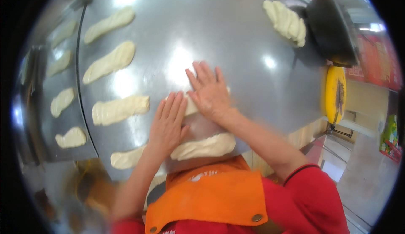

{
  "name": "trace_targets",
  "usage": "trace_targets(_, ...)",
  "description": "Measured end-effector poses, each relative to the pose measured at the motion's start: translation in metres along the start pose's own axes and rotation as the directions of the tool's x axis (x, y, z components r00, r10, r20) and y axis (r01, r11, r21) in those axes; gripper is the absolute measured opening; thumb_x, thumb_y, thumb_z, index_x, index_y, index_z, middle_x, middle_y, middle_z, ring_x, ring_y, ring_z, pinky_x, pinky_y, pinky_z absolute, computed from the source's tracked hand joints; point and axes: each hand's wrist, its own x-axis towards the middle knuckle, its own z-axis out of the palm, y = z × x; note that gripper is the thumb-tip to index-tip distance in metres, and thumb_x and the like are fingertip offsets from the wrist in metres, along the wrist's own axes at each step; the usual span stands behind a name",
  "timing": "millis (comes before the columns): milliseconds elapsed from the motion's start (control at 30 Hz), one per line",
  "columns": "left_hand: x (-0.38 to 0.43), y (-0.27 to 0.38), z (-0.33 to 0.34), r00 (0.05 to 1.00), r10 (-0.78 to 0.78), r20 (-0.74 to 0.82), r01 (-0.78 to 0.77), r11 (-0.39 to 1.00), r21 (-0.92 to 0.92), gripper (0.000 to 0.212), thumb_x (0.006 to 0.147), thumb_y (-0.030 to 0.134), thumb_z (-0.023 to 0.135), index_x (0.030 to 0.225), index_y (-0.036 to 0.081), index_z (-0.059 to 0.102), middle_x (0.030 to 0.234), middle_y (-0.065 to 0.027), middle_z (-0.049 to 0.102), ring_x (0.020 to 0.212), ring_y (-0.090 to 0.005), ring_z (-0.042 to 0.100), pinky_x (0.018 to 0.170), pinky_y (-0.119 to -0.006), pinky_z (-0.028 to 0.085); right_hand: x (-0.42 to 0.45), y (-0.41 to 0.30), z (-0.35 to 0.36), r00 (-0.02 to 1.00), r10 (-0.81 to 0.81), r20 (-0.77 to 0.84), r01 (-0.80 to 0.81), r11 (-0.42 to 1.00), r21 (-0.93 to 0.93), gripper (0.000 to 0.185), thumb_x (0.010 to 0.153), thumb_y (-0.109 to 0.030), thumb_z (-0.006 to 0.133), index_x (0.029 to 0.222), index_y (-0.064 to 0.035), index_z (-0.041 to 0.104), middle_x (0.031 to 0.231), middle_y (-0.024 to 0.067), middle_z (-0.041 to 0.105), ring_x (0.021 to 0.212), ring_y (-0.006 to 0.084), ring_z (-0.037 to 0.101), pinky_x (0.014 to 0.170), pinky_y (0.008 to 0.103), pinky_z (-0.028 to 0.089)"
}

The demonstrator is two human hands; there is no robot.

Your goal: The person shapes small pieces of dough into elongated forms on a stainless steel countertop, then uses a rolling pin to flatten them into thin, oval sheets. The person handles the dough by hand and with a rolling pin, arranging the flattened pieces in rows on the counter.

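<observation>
Between and under my hands lies a pale piece of dough (191,106), partly covered. My right hand (210,91) rests palm down on its right part, fingers spread. With the fingers nearly together, my left hand (168,123) lies flat at the dough's left end. Closer to my apron, a long dough strip (204,146) lies on the metal table (246,72). Another strip (128,158) is partly hidden behind my left forearm. Left of my left hand is a flattened dough strip (121,110). Neither hand grips anything.
Two more dough strips (109,61) lie farther left. Across a dark seam (83,75), several smaller dough pieces (62,102) lie on an adjoining surface. Folded dough (284,22) sits beside a black container (330,30) at the far right. A round yellow object (335,94) hangs past the right edge.
</observation>
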Motion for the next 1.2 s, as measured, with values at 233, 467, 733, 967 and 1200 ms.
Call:
trace_targets(233, 0.014, -0.004, -0.016, 0.985, -0.094, 0.146, 0.107, 0.991, -0.084, 0.069, 0.085, 0.015, 0.064, 0.147, 0.0, 0.038, 0.156, -0.0152, 0.035, 0.145, -0.0352, 0.029, 0.119, -0.048, 0.022, -0.004, 0.018, 0.009, 0.995, -0.06, -0.082, 0.078, 0.969, 0.233, 0.058, 0.098, -0.037, 0.053, 0.146, -0.0068, 0.044, 0.153, 0.0173, 0.037, 0.143, 0.0323, 0.032, 0.116, 0.0523, 0.024)
trace_targets(467, 0.069, 0.072, 0.018, 0.972, -0.236, 0.013, 0.233, 0.964, 0.129, 0.074, 0.085, 0.025, 0.066, 0.148, 0.001, 0.037, 0.156, -0.0196, 0.032, 0.146, -0.0387, 0.026, 0.119, -0.054, 0.017, 0.054, 0.183, -0.087, 0.942, 0.332, -0.043, -0.203, 0.668, 0.716, 0.035, 0.094, -0.022, 0.057, 0.121, -0.0008, 0.063, 0.13, 0.0226, 0.058, 0.123, 0.0362, 0.053, 0.105, 0.0409, 0.041)
trace_targets(733, 0.078, 0.076, 0.053, 0.97, -0.24, 0.028, 0.215, 0.909, 0.356, 0.082, 0.082, 0.051, 0.067, 0.145, 0.004, 0.044, 0.153, -0.0145, 0.038, 0.142, -0.0367, 0.031, 0.113, -0.06, 0.024, 0.145, 0.386, -0.114, 0.944, 0.311, -0.111, -0.319, 0.946, -0.055, 0.054, 0.091, -0.034, 0.062, 0.135, -0.0069, 0.052, 0.128, 0.0184, 0.059, 0.121, 0.0364, 0.053, 0.103, 0.047, 0.04)
trace_targets(967, 0.067, 0.088, 0.04, 0.961, -0.276, 0.019, 0.253, 0.905, 0.342, 0.075, 0.087, 0.048, 0.062, 0.144, 0.003, 0.042, 0.153, -0.0148, 0.037, 0.142, -0.0353, 0.031, 0.113, -0.057, 0.023, 0.135, 0.356, -0.126, 0.956, 0.217, -0.198, -0.164, 0.953, 0.253, 0.036, 0.08, -0.02, 0.072, 0.112, -0.0066, 0.063, 0.111, 0.0162, 0.061, 0.107, 0.0354, 0.056, 0.092, 0.0448, 0.046)
trace_targets(1200, 0.082, 0.083, 0.051, 0.969, -0.241, -0.049, 0.245, 0.937, 0.25, 0.076, 0.09, 0.047, 0.06, 0.147, 0.003, 0.038, 0.154, -0.0132, 0.035, 0.144, -0.0326, 0.029, 0.114, -0.054, 0.023, 0.099, 0.337, -0.137, 0.973, 0.158, -0.17, -0.124, 0.974, 0.192, 0.029, 0.078, -0.018, 0.073, 0.1, -0.0029, 0.062, 0.094, 0.0157, 0.063, 0.093, 0.0359, 0.06, 0.083, 0.0438, 0.049)
